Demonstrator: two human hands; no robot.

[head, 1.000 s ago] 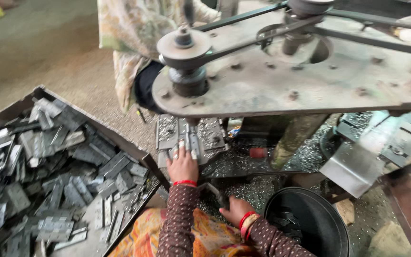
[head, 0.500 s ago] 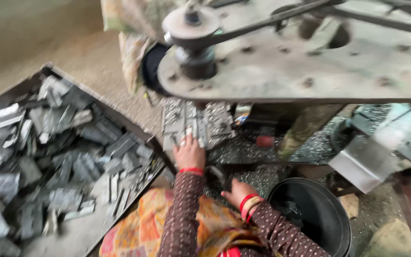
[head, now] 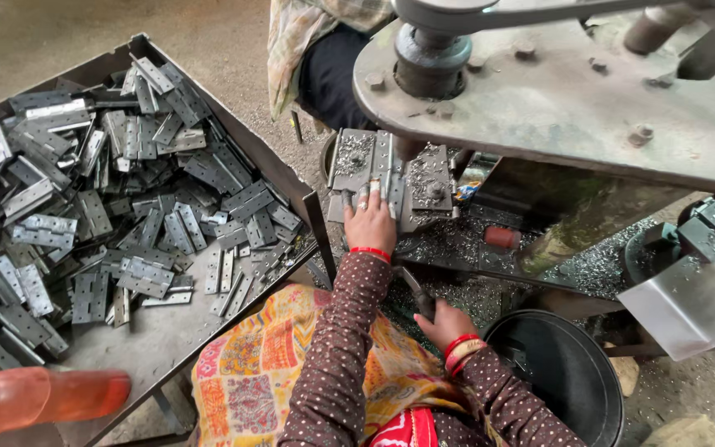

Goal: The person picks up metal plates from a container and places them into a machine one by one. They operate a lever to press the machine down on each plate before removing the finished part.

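Left hand (head: 370, 222) advanced onto fixture (head: 391, 178); tray (head: 312, 203) edge adjacent

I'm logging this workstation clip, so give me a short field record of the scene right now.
left hand: resting on the grey metal fixture under the machine's plate
right hand: gripping a dark lever handle
tray: on the person's left, heaped with flat metal hinges
black bucket: beside the right wrist

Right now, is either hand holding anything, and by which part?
The right hand grips a dark lever handle at its lower end. The left hand presses flat on a metal piece on the machine bed, no closed grip.
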